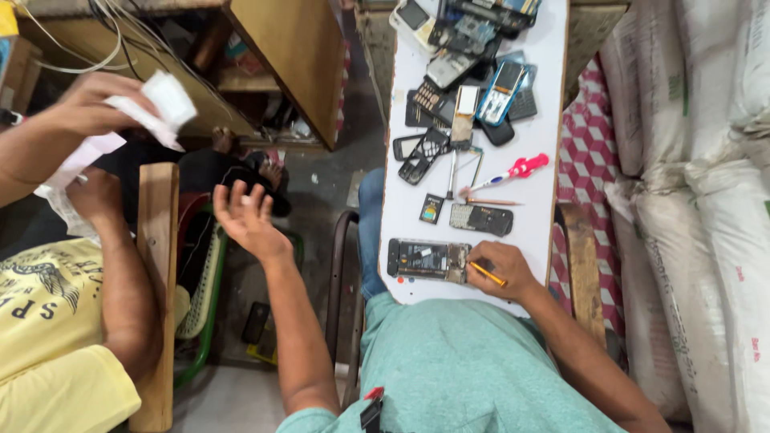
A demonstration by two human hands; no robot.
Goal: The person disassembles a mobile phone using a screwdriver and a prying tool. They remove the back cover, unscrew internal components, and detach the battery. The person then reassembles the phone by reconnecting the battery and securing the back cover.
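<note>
My right hand (499, 271) rests on the near end of a white board (536, 208) and holds an orange-handled tool (488, 274) against an opened black phone (427, 259). My left hand (247, 218) is raised off to the left, palm open and fingers apart, holding nothing. It reaches toward a person in a yellow shirt (48, 321) who holds white paper (156, 108) in both hands.
Several phones and phone parts (465, 88) lie along the white board, with a red-handled screwdriver (513, 170), a pencil (491, 201) and a keypad phone (481, 218). White sacks (706, 200) stand on the right. A wooden cabinet (289, 56) is at upper left.
</note>
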